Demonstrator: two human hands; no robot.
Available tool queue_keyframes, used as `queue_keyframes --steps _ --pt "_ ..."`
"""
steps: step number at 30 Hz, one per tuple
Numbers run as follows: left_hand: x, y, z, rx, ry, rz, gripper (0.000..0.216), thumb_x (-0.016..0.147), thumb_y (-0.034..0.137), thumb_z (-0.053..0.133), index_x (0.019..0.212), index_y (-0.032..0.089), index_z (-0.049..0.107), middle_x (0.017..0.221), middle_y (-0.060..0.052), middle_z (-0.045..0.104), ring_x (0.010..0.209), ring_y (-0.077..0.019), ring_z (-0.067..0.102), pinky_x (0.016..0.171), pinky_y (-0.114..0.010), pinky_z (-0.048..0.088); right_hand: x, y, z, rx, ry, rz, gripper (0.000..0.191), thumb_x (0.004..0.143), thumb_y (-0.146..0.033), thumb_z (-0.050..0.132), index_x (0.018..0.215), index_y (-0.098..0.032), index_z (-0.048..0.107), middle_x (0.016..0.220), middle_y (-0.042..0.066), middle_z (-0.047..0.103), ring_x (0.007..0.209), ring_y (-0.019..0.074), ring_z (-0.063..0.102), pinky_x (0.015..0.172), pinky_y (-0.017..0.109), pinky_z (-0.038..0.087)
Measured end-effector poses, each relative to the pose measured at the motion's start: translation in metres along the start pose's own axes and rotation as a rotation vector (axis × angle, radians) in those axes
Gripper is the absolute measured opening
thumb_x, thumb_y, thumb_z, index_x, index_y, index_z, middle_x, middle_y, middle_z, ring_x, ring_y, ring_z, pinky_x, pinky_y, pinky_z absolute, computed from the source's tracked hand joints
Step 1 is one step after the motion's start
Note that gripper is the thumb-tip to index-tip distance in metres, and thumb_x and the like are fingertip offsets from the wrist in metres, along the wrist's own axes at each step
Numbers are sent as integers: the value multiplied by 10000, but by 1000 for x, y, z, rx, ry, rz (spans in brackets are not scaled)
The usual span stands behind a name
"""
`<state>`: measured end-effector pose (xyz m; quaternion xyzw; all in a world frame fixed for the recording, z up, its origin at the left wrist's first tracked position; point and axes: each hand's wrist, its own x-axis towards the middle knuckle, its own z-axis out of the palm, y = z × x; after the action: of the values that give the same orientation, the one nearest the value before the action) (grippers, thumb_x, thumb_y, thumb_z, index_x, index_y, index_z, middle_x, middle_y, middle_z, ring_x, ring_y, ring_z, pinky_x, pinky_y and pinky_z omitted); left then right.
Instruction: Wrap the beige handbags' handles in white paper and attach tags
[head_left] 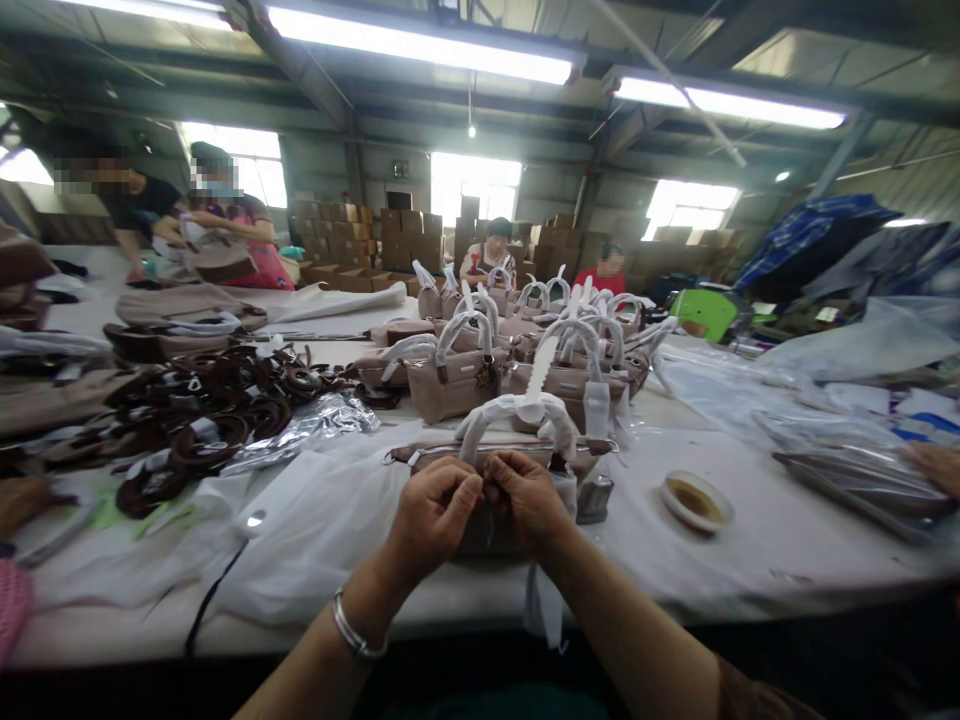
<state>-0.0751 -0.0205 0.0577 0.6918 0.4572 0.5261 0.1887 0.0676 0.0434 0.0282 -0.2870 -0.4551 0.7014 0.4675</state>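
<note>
A taupe handbag stands upright at the table edge in front of me, its handles wrapped in white padding. My left hand, with a silver bangle on the wrist, is closed in a pinch at the bag's upper front. Close beside it, my right hand pinches at the same spot, below the handles. Whatever lies between the fingertips is too small and hidden to make out. A strip of white wrapping hangs over the table edge below the right wrist.
Several similar handbags stand behind. Brown coiled straps and clear plastic lie left, a shallow dish right. Another person's hand is by a plastic-covered stack; another hand shows far left. People work across the table.
</note>
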Motion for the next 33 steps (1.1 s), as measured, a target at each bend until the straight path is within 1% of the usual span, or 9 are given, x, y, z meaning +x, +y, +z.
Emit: queue_keyframes --steps 4,7,11,14,17,18,20,26,33 --pt "1 -7 2 118 30 -69 171 912 243 507 865 199 665 866 -51 695 840 -178 642 807 -289 492 0 -2 1 59 4 38 344 689 -444 795 696 -169 588 525 -56 514 422 46 379 379 163 249" --pt "1 -9 5 193 32 -134 128 899 226 517 962 207 627 898 -48 716 843 -185 666 792 -289 493 0 -3 2 98 7 70 358 662 -439 815 692 -171 579 531 -57 512 424 45 377 372 160 243" --pt "3 -5 6 170 46 -201 294 878 180 533 1165 185 472 827 -33 728 823 -191 686 784 -297 500 1 -5 3 120 -12 120 362 667 -441 813 688 -167 578 505 -58 500 414 48 390 366 154 246" --pt "5 -1 5 187 31 -177 375 878 157 527 1236 178 415 829 -26 733 837 -192 693 795 -302 503 2 -4 2 138 -26 134 358 673 -442 812 694 -165 586 502 -56 509 402 45 389 358 151 246" --pt "4 0 4 312 -70 -87 148 908 185 490 1039 201 557 810 -36 715 790 -201 682 718 -301 494 4 -2 -1 159 -17 110 363 639 -421 840 690 -157 595 533 -49 537 413 41 403 356 146 257" --pt "4 1 3 355 -97 -50 124 924 199 468 946 205 589 807 -42 704 776 -197 673 702 -298 487 4 -1 -1 163 -15 103 363 633 -415 845 692 -156 598 537 -47 541 417 42 407 357 144 259" --pt "4 1 3 424 -100 7 214 949 218 428 853 202 619 808 -54 678 767 -187 650 703 -293 481 5 1 -2 168 -20 104 357 642 -413 842 700 -157 599 529 -48 535 419 43 408 357 140 256" --pt "8 3 8 623 -45 2 233 943 208 443 830 192 645 801 -63 611 746 -188 595 698 -302 468 5 0 -1 145 -62 130 360 696 -435 804 677 -155 578 498 -49 507 401 39 378 354 143 238" --pt "10 2 13 709 -25 7 208 924 158 456 780 194 602 800 -46 598 725 -182 561 668 -300 440 5 1 -2 165 -66 136 346 688 -407 815 695 -152 581 520 -52 517 407 36 375 353 141 231"
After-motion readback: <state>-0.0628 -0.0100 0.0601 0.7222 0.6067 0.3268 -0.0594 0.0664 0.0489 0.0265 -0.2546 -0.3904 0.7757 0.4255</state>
